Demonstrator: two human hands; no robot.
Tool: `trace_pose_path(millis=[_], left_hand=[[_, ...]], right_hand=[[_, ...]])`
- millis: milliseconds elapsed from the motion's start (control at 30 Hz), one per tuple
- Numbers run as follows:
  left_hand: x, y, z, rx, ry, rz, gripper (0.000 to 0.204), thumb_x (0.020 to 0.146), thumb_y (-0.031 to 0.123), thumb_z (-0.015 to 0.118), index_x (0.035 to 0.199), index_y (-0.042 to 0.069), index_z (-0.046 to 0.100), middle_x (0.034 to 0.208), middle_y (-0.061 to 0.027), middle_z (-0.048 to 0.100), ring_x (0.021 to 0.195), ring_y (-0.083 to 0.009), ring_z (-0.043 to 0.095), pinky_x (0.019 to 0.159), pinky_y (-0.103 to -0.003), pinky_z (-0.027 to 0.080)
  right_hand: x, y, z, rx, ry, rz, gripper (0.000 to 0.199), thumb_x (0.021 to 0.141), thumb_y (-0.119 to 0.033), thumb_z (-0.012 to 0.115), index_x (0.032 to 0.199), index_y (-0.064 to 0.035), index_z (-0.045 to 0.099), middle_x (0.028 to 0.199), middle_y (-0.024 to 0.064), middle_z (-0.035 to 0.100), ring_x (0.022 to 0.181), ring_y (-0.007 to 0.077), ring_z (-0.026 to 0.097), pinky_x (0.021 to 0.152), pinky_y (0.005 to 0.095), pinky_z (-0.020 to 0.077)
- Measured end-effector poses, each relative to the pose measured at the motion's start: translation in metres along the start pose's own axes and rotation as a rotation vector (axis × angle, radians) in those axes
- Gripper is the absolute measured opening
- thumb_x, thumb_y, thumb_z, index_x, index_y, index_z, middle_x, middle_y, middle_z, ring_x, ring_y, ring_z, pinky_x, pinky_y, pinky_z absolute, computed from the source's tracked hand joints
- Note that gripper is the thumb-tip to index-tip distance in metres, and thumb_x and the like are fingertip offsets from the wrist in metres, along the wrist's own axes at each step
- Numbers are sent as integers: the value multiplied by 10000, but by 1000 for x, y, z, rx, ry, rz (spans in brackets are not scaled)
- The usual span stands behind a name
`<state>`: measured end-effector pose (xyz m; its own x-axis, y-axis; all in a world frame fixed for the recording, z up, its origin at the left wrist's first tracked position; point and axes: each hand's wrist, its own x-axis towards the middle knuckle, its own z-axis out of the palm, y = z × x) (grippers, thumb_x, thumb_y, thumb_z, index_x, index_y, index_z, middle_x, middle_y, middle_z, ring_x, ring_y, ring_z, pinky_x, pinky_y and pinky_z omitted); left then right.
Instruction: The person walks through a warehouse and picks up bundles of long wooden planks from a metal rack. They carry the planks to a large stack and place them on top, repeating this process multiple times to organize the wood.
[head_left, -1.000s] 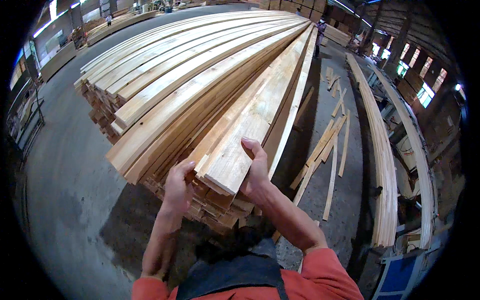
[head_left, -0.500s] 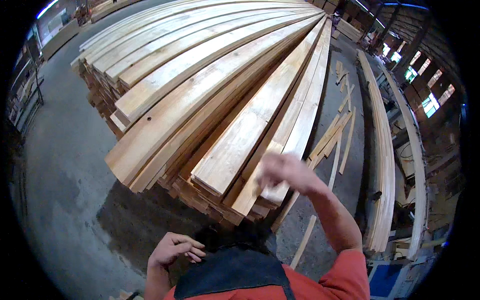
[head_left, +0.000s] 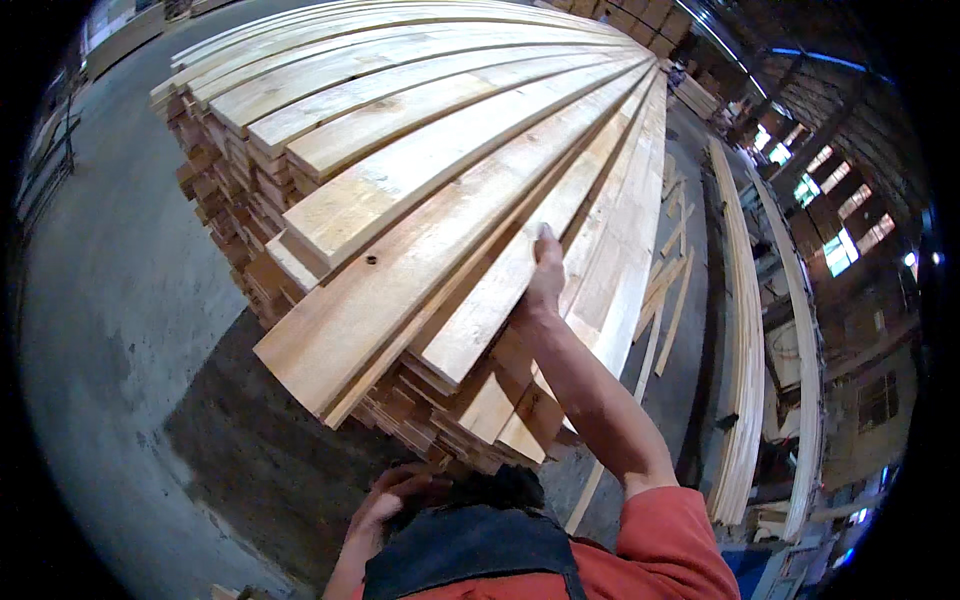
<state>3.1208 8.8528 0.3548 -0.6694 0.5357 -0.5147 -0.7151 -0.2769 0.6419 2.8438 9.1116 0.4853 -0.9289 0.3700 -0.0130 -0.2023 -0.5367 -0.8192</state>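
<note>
Right now my right hand [head_left: 545, 285] lies flat and open along the edge of a long plank [head_left: 520, 265] atop the lumber stack [head_left: 400, 200]; my left hand [head_left: 385, 500] hangs loosely curled and empty beneath the stack's end.

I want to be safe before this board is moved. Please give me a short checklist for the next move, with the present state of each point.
1. Right hand on the top board: ok, it lies on the board's right edge, fingers pointing up the stack.
2. Left hand on the board: not ok, it is low, near the body, below the stack's end and apart from it.
3. Firm grip: cannot tell, the fingers' underside is hidden.
4. Stack of boards even at the near end: not ok, the ends stick out at different lengths.
5. Floor to the right: not ok, loose slats lie there.
</note>
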Motion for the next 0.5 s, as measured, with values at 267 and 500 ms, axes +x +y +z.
trace_pose_path(millis=[267, 500], left_hand=[[64, -81, -26, 379, -65, -37, 409, 955, 248, 668, 1247, -30, 599, 1076, -129, 709, 1014, -207, 656, 893, -333, 521], [97, -162, -18, 1208, -105, -68, 378, 917, 297, 695, 1155, 4, 668, 1015, -93, 729, 845, -187, 666, 740, -335, 528]], right_hand=[[-23, -68, -8, -441, -68, 132, 900, 920, -426, 604, 1511, 93, 167, 1503, 274, 336, 1371, 352, 368, 1123, 413, 306], [-93, -148, -130, -443, -636, 297, 813, 940, -303, 669, 1518, 57, 225, 1311, 173, 584, 1118, 199, 600, 995, 336, 474]])
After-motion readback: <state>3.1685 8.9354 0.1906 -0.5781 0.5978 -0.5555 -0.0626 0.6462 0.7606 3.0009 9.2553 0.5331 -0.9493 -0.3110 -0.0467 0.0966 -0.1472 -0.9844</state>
